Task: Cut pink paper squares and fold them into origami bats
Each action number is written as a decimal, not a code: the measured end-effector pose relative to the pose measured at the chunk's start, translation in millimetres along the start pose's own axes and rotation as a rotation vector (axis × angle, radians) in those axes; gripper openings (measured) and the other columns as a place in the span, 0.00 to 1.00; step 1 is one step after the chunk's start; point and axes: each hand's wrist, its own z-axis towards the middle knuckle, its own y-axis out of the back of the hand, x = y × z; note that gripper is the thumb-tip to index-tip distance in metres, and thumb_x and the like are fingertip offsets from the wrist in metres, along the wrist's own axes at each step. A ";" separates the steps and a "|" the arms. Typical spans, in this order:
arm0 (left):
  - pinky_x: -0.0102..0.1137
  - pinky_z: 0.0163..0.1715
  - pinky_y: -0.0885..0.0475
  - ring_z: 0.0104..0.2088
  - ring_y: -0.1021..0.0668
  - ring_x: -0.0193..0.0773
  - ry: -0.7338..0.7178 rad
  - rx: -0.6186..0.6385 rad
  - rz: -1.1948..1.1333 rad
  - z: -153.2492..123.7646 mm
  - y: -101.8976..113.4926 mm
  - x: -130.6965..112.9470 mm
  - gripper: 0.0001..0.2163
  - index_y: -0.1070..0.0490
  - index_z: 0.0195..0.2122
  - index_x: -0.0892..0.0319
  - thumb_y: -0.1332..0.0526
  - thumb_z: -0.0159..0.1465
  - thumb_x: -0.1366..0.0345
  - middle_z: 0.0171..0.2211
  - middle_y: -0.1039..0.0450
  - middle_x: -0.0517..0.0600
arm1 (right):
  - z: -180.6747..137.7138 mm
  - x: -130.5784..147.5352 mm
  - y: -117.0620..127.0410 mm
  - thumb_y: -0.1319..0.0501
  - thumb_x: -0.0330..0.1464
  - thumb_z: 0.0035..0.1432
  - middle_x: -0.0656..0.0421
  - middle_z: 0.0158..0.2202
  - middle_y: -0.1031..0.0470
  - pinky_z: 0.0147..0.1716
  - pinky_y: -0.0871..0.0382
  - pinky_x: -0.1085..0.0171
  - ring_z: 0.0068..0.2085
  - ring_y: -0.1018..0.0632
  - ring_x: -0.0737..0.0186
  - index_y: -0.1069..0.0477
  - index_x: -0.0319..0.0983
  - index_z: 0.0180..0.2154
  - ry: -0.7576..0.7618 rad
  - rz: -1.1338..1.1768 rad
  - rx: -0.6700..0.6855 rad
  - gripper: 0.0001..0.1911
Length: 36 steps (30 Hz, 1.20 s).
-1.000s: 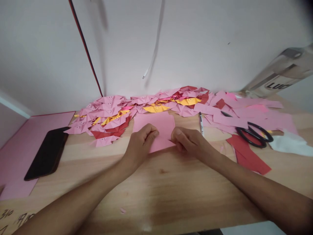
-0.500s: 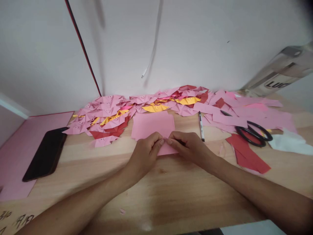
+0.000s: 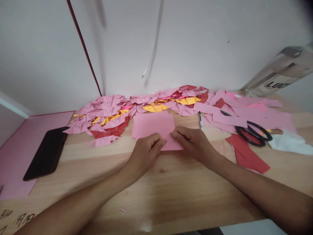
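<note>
Between my two hands is a sheet of pink paper point(image 3: 170, 143), held just in front of a stack of pink paper point(image 3: 149, 124) lying on the wooden table. My left hand point(image 3: 151, 147) is closed, with thumb and forefinger pinching the sheet's left part. On its right side, my right hand point(image 3: 189, 138) pinches the same sheet, fingers curled. The fingertips of the two hands are a little apart. Both hands cover parts of the sheet, so its full outline is hidden.
Folded pink, yellow and red paper shapes point(image 3: 110, 109) pile along the wall. A phone point(image 3: 46, 155) lies left on pink card point(image 3: 14, 176). To the right are a marker point(image 3: 200, 120), black-handled scissors point(image 3: 253, 133), red paper point(image 3: 249, 153) and white tissue point(image 3: 290, 142). A white cable point(image 3: 153, 52) hangs behind.
My right hand has moved slightly right and away from me, widening the gap between my fingertips along the pink sheet. My left hand has barely moved.
</note>
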 end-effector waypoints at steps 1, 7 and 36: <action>0.26 0.25 0.44 0.24 0.39 0.29 0.008 -0.008 0.003 0.5 0.4 -0.3 0.14 0.42 0.23 0.60 0.47 0.65 0.61 0.20 0.44 0.41 | 0.0 0.3 0.6 0.48 0.37 0.63 0.65 0.19 0.45 0.23 0.47 0.68 0.23 0.40 0.71 0.45 0.39 0.22 -0.003 -0.003 -0.003 0.18; 0.26 0.23 0.47 0.22 0.41 0.28 0.023 -0.009 -0.009 1.9 0.7 -1.5 0.17 0.46 0.21 0.60 0.45 0.64 0.60 0.18 0.47 0.41 | 0.1 -0.2 2.7 0.48 0.38 0.63 0.65 0.20 0.43 0.23 0.47 0.68 0.23 0.39 0.70 0.44 0.39 0.23 -0.014 -0.019 -0.034 0.18; 0.27 0.28 0.40 0.27 0.34 0.31 -0.078 -0.057 -0.028 -6.2 -2.0 -4.2 0.11 0.34 0.30 0.59 0.48 0.67 0.61 0.25 0.36 0.44 | -3.4 3.8 -6.8 0.48 0.41 0.64 0.66 0.16 0.39 0.21 0.46 0.70 0.20 0.38 0.71 0.37 0.38 0.25 -0.005 0.141 0.198 0.18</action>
